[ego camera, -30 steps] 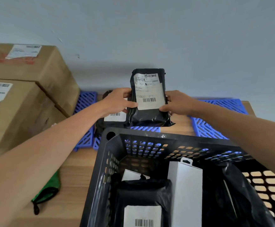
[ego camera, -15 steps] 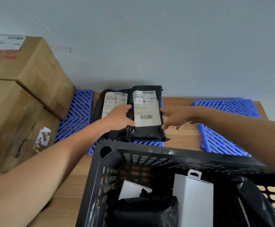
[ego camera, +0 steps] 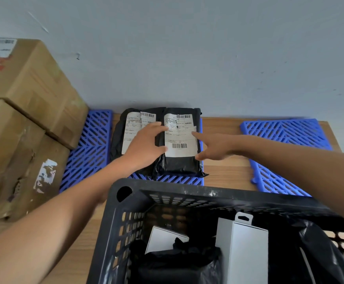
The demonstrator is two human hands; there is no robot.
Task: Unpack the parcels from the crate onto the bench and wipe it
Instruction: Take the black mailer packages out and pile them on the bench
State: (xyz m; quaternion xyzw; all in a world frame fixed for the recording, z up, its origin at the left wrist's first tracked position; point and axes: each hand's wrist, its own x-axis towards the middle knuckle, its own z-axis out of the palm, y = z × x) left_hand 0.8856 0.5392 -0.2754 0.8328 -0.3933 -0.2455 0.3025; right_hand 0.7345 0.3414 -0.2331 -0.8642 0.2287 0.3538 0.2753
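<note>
Judging by its creased film, soft and light: the black plastic mailer parcel with a white barcode label [ego camera: 180,140] looks likely to flex and slide if pinched at one corner, so best taken along both long edges, where the padding gives some body. Lies flat at the back of the wooden bench [ego camera: 226,171], on a blue slatted plastic mat [ego camera: 89,152], touching a second black labelled mailer parcel [ego camera: 126,138] on its left. Glossy wrinkled wrap, label facing up, loose flap at the near end. Left hand [ego camera: 146,148] rests across the seam between the two parcels, fingers relaxed, clasping nothing; right hand [ego camera: 214,146] spread, fingertips at the parcel's right edge, gripping nothing. Nearer, a black perforated plastic crate [ego camera: 187,193] holds more: a white hang-tab carton [ego camera: 247,249] and dark bagged parcels [ego camera: 177,263].
</note>
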